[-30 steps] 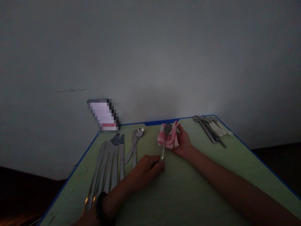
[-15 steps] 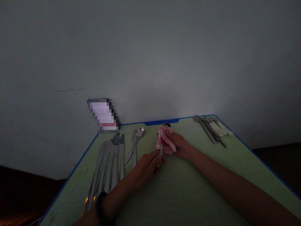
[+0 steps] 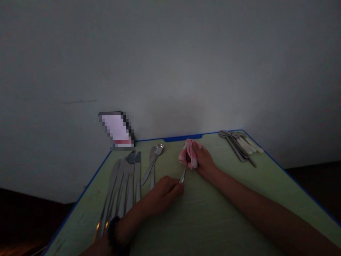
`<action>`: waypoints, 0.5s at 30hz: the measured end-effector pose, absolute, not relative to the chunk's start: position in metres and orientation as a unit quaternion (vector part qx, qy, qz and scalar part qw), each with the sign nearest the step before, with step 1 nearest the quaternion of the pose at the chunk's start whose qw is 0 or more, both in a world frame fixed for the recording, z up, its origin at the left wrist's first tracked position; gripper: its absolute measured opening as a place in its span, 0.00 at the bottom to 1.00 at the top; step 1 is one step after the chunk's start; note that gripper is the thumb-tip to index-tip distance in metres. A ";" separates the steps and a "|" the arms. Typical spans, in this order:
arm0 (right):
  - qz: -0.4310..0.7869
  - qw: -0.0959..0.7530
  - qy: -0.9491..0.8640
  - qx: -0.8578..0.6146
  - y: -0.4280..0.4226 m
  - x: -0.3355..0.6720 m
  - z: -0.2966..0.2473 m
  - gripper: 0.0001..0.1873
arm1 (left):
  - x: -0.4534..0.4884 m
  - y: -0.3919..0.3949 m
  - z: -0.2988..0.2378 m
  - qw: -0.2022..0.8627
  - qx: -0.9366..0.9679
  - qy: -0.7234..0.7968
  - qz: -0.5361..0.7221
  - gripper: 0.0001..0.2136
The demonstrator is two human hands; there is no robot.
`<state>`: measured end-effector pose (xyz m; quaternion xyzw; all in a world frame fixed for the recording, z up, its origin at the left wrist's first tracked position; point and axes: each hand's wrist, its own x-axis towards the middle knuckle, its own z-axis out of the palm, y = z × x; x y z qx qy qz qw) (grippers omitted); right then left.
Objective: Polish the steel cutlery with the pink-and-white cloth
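My left hand (image 3: 169, 190) is closed around the handle end of a metal spoon (image 3: 183, 175), held slantwise above the table. The bowl end of the spoon goes into a folded pink and white cloth (image 3: 188, 153), which hides most of it. My right hand (image 3: 205, 160) grips that cloth from the right side, thumb on top, wrapping it about the spoon. To the left of my hands, another spoon (image 3: 159, 147) lies across a table knife (image 3: 152, 170).
Several knives (image 3: 125, 188) lie in a row on the left of the green table (image 3: 213, 220) with a blue edge. Several spoons and white-handled cutlery (image 3: 241, 145) lie at the back right. A blurred phone-like device (image 3: 117, 129) leans on the wall (image 3: 181, 64).
The cloth has slid toward me over the spoon's bowl, which stuck out beyond it before. My left hand has drawn slightly back, baring more of the handle.
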<state>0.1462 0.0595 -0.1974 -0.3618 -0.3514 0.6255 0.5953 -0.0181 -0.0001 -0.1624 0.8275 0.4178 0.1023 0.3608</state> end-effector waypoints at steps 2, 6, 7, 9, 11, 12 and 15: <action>0.634 0.598 -0.345 -0.350 0.059 0.147 -0.196 0.23 | -0.020 -0.001 -0.162 0.361 0.830 0.417 0.086 0.19; 0.693 0.538 -0.352 -0.326 0.059 0.153 -0.192 0.20 | -0.021 -0.002 -0.164 0.349 0.832 0.415 0.112 0.18; 0.705 0.525 -0.352 -0.322 0.059 0.154 -0.192 0.19 | -0.021 -0.002 -0.164 0.348 0.835 0.408 0.123 0.18; 0.720 0.514 -0.345 -0.313 0.060 0.156 -0.192 0.17 | -0.020 -0.001 -0.165 0.344 0.842 0.388 0.148 0.16; 0.726 0.515 -0.337 -0.307 0.061 0.157 -0.193 0.15 | -0.018 -0.001 -0.163 0.368 0.833 0.380 0.164 0.17; 0.725 0.519 -0.334 -0.306 0.061 0.157 -0.193 0.15 | -0.017 -0.002 -0.162 0.387 0.822 0.381 0.171 0.18; 0.724 0.518 -0.337 -0.307 0.061 0.157 -0.192 0.14 | -0.014 -0.003 -0.160 0.451 0.783 0.390 0.179 0.21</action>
